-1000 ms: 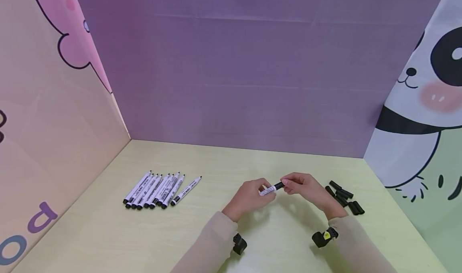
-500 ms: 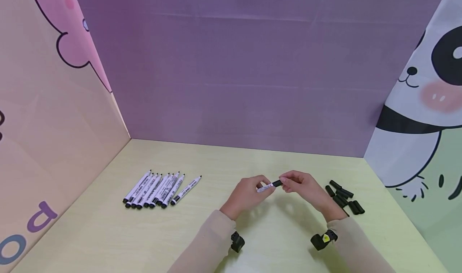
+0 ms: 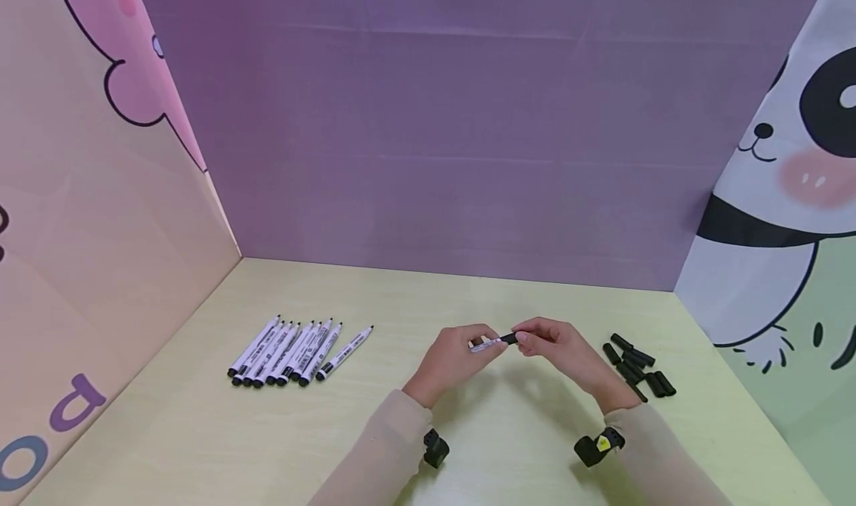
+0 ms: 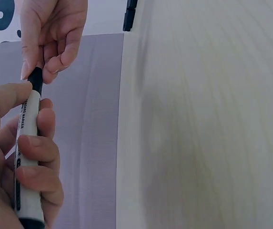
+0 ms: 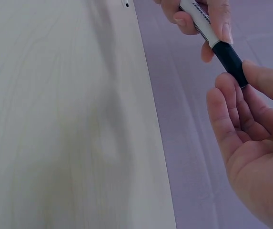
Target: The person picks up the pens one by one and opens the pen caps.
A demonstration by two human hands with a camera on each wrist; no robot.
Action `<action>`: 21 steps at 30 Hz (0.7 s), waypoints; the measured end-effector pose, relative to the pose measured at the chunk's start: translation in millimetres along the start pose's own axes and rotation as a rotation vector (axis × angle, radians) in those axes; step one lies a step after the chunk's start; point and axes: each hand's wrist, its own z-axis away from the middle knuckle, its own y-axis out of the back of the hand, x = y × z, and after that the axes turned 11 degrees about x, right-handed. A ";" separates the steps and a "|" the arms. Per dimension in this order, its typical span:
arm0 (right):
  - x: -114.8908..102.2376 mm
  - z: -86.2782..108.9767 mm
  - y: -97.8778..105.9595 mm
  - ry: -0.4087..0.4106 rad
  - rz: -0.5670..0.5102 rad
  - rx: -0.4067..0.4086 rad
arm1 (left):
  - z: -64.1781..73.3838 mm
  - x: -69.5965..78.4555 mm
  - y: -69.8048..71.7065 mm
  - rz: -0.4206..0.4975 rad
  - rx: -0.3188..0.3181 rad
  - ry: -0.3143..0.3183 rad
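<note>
Above the middle of the table, my left hand (image 3: 449, 361) curls its fingers round the white barrel of a whiteboard marker (image 4: 30, 191). A black cap (image 5: 230, 58) sits on the marker's end that points toward the right hand. Thumb and fingertips of my right hand (image 3: 560, 351) pinch the far end of that cap. In the left wrist view, the left thumb lies against the cap's edge, where it meets the barrel.
Several uncapped markers (image 3: 294, 354) lie side by side on the left of the table (image 3: 374, 439), one slightly apart. Several loose black caps (image 3: 631, 361) lie in a small heap beyond the right wrist. A purple panel (image 3: 435, 157) stands along the back.
Both hands have drifted slightly left with the marker between them. The marker lies a little flatter in the head view. The grip of each hand stays the same.
</note>
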 end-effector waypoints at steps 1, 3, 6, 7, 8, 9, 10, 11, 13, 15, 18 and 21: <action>-0.4 -0.1 0.3 0.007 0.008 0.002 | 0.2 0.0 0.7 0.004 0.000 0.007; -1.5 -0.2 1.3 0.012 0.023 0.007 | 0.5 -0.5 1.9 0.008 -0.004 0.023; -2.9 0.3 2.7 0.023 0.034 0.014 | 0.3 -1.3 3.5 0.022 -0.012 0.032; -3.6 0.4 2.9 0.025 0.029 0.017 | -0.2 -1.4 3.8 0.022 -0.016 0.028; -4.4 0.4 3.0 0.024 0.026 0.022 | -0.4 -1.2 4.2 0.023 -0.019 0.027; -5.1 0.5 3.1 0.027 0.021 0.026 | -0.6 -0.8 4.6 0.028 -0.021 0.029; -5.6 0.6 3.1 0.031 0.017 0.032 | -0.7 -0.2 5.2 0.035 -0.024 0.032; -6.3 0.7 3.2 0.029 0.007 0.039 | -1.0 0.1 5.5 0.039 -0.026 0.033; -7.5 1.0 3.1 0.034 -0.003 0.046 | -1.2 0.4 6.3 0.046 -0.028 0.041; -7.9 1.5 3.5 0.037 -0.004 0.055 | -1.3 0.3 7.2 0.048 -0.026 0.042; -8.7 1.6 4.6 0.045 -0.002 0.073 | -2.1 -1.0 8.3 0.030 -0.018 0.024; -9.3 1.5 6.2 0.047 0.008 0.092 | -2.4 -1.7 9.9 0.017 -0.016 0.012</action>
